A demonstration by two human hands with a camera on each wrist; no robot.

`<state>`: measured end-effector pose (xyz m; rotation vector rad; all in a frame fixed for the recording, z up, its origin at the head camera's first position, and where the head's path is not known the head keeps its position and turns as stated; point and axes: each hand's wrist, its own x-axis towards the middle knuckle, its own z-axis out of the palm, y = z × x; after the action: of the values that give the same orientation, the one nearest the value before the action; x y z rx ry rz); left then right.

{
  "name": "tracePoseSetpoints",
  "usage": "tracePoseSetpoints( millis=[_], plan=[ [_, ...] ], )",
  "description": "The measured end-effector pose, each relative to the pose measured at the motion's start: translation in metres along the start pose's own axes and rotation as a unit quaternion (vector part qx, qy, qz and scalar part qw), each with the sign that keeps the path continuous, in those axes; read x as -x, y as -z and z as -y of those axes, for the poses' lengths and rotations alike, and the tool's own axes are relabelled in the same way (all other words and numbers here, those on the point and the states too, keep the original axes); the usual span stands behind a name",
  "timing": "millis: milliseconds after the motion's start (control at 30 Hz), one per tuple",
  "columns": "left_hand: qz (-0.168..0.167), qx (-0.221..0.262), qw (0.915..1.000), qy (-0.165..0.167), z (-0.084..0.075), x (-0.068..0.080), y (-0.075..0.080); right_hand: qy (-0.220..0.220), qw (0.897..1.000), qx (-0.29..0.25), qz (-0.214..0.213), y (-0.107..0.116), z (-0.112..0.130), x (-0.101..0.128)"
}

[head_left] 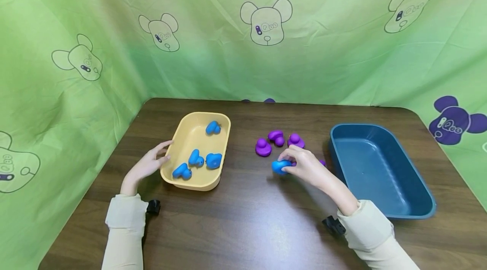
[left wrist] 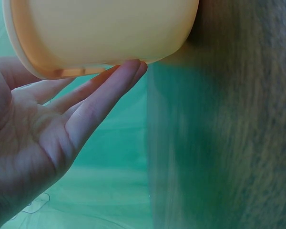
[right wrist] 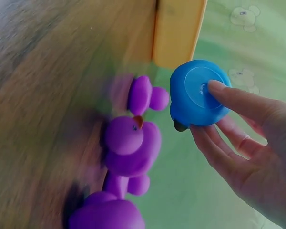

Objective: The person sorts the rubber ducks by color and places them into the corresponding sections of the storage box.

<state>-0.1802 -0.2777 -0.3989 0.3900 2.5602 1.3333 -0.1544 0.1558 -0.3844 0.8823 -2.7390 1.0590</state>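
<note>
Right hand (head_left: 306,167) pinches blue duck (head_left: 280,166) at table (head_left: 243,219) centre, fingers curled round it. Left hand (head_left: 148,164) spread, fingertips (left wrist: 133,69) touching yellow tray (head_left: 190,135) left wall. Four blue ducks (head_left: 195,158) in tray. Beyond: purple ducks (head_left: 277,139); dark blue bin (head_left: 414,211) right.

Bright even light; soft shadows; wrist views blurred, edges warped.
</note>
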Motion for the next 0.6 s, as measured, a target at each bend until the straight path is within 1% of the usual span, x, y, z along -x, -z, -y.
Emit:
tracePoseSetpoints(
  millis=[167,400,600],
  plan=[
    [0.001,0.003,1.0000,0.000,0.000,0.000,0.000,0.017,1.000,-0.017,-0.005,-0.004,0.007,-0.006],
    [-0.003,0.001,1.0000,-0.002,0.000,-0.001,0.000,0.031,0.999,-0.015,-0.016,-0.010,0.016,-0.015],
    [-0.003,0.001,1.0000,-0.002,0.001,0.000,0.000,0.041,0.998,-0.045,-0.007,-0.016,0.024,-0.022]
  ],
)
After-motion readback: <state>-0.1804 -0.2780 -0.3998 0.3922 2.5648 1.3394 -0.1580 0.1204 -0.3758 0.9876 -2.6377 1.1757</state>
